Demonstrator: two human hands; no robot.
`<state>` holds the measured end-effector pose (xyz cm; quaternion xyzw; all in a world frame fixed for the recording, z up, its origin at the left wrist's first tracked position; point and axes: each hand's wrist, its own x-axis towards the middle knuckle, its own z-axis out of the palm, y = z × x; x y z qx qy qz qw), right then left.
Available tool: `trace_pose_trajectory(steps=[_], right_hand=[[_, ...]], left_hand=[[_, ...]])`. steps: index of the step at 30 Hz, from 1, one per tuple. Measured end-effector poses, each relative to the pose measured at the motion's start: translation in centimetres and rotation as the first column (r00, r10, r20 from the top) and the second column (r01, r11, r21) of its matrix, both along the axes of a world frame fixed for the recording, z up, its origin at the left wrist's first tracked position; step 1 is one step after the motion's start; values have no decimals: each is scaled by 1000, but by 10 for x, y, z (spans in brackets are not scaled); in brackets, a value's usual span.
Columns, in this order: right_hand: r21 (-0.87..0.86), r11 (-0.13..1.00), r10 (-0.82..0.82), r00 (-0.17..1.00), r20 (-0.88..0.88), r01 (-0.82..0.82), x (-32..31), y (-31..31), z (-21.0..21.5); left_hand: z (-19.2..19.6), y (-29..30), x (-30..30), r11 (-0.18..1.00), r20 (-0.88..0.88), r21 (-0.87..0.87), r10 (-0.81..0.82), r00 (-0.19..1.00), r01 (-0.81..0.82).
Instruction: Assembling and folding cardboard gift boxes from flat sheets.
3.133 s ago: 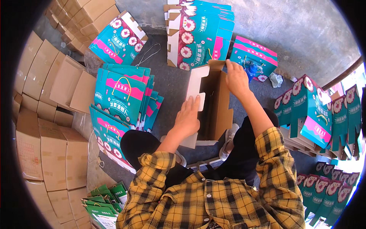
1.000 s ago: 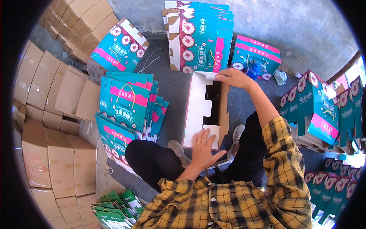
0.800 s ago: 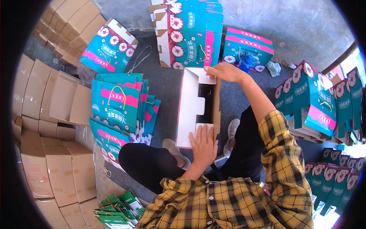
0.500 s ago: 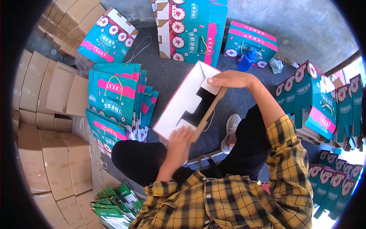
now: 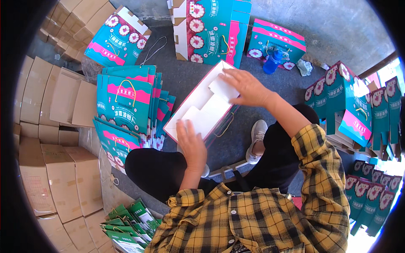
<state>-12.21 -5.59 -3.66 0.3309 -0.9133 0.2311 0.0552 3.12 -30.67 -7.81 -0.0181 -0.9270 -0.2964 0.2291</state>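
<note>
In front of my knees stands a handled gift carton (image 5: 200,99), tilted, its white inside facing up. White flaps with notched edges now lie across the inside. My left hand (image 5: 191,145) is at the carton's near end, fingers stretched out over the rim and flap. Over the far end is my right hand (image 5: 249,87), fingers spread, its fingertips at the white flap there. Neither hand grips anything. A yellow cord handle (image 5: 225,126) hangs at the carton's right side.
Flat teal-and-pink cartons (image 5: 124,101) stack at left; green ones (image 5: 130,225) lie near lower left. Brown boxes (image 5: 38,181) line the left side. Teal cartons (image 5: 211,36) stand at the back, others (image 5: 350,105) at right. A blue bottle (image 5: 272,62) stands by the wall.
The brown-edged flap on the carton's right side has folded inward, and white flaps now cover the dark gap. My right hand has shifted slightly left, its fingers now spread.
</note>
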Motion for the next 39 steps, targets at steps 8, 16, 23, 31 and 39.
trace_pose_trajectory(steps=[8,16,23,31,39], right_hand=[[364,911,210,978,-7,-193,17,-22,-15],[446,841,222,947,232,-306,8,-22,-20],[174,953,204,949,241,-249,6,-7,1],[-213,893,-276,856,438,397,-44,27,-21],[141,835,-334,286,898,531,-51,54,-55]], left_hand=[[2,-2,4,908,296,-316,-182,938,276],[1,-1,2,925,363,-156,-273,891,347],[9,-2,7,954,184,-140,-239,953,266],[-24,-94,-20,584,415,698,141,899,-414],[-89,-112,-6,-138,575,742,-369,730,-656]])
